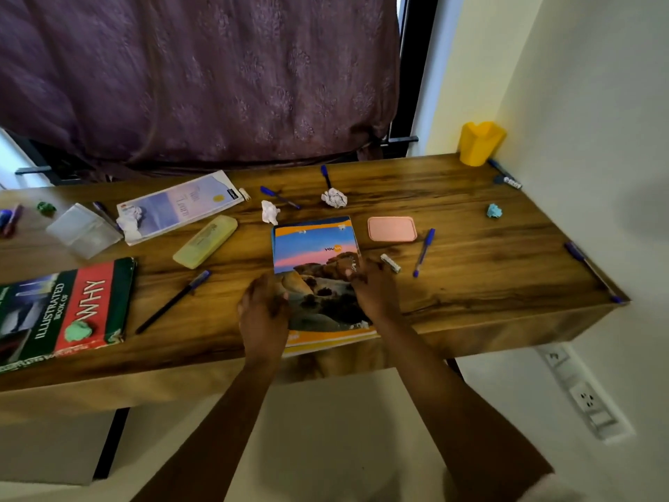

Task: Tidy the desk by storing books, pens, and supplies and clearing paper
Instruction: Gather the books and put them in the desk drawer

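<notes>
**Books first: both hands on the notebook stack**

The person works at the centre of the wooden desk (pixel 470 273), where the notebook stack (pixel 314 248), topped by a sunset-and-rocks cover, lies with its near end overhanging the front edge. The left hand (pixel 263 315) curls its fingers round the stack's left side, thumb on the cover. The right hand (pixel 373 288) rests on the right side, but blur hides whether its fingers press flat or pinch the edge.

This looks like the book-storing step, barely begun – the Illustrated Book of Why (pixel 65 309) sits untouched at the left, blue pens (pixel 424 252) lie scattered, and crumpled paper balls (pixel 333 198) dot the surface. The yellow pen cup (pixel 481 143) stands at the far right corner.

Next, the stack probably needs squaring and a firm two-sided hold before lifting – the covers could slide apart otherwise. The frame shows no shelf or drawer to receive it.
</notes>
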A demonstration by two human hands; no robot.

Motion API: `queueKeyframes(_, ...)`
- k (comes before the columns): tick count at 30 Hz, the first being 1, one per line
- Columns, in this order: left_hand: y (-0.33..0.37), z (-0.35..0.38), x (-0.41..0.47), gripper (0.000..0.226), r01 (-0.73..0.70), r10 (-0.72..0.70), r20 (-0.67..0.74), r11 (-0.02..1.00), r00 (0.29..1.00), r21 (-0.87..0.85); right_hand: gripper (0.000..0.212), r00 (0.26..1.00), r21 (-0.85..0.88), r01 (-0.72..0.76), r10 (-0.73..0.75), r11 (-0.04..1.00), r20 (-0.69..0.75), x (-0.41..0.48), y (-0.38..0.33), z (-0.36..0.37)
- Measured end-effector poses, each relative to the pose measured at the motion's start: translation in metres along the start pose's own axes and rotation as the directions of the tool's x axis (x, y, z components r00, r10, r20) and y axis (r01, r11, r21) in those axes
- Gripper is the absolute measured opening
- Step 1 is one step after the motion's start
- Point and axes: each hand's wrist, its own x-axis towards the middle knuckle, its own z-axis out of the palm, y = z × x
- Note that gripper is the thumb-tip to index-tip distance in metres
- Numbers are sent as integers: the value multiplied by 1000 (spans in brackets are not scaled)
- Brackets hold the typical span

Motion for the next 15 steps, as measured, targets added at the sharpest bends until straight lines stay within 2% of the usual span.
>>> queueKeyframes(1,10,-8,-19,40,-45,39,-55,993,998,-105,33,995,117,53,-43,992,-85,-19,4,-9)
queueKeyframes(2,22,-12,-45,31,-67,48,-80,964,996,-258,26,985,259,67,-22,964,-172,-43,11,-17)
queueKeyframes(3,33,-12,-73,20,1,-16,-31,893,999,-450,18,971,443,31,77,896,-224,-68,22,-23)
queueKeyframes(4,42,-5,-97,17,166,-140,90,765,986,-623,14,946,657,-50,247,753,-212,-89,36,-27)
queueKeyframes(5,44,7,-115,22,386,-305,247,581,919,-716,14,888,827,-168,446,536,-108,-104,59,-27)
queueKeyframes(6,39,24,-126,25,588,-456,413,360,788,-724,15,803,918,-277,594,284,59,-114,83,-24)
queueKeyframes(7,30,43,-135,26,728,-556,555,139,618,-672,17,722,927,-365,654,83,226,-122,111,-23)
queueKeyframes(8,18,61,-138,29,792,-595,651,-41,471,-610,20,660,897,-442,665,-33,350,-124,136,-21)
queueKeyframes(9,8,78,-140,35,801,-606,696,-156,384,-578,26,617,862,-500,663,-84,423,-123,155,-22)
queueKeyframes(10,0,92,-140,44,784,-618,699,-206,360,-586,30,600,837,-542,661,-79,451,-119,173,-23)
queueKeyframes(13,-9,122,-128,63,740,-634,682,-247,365,-626,33,620,808,-590,635,-9,460,-99,191,-34)
queueKeyframes(15,-5,132,-122,68,730,-632,670,-232,390,-643,31,631,777,-628,615,48,473,-88,192,-41)
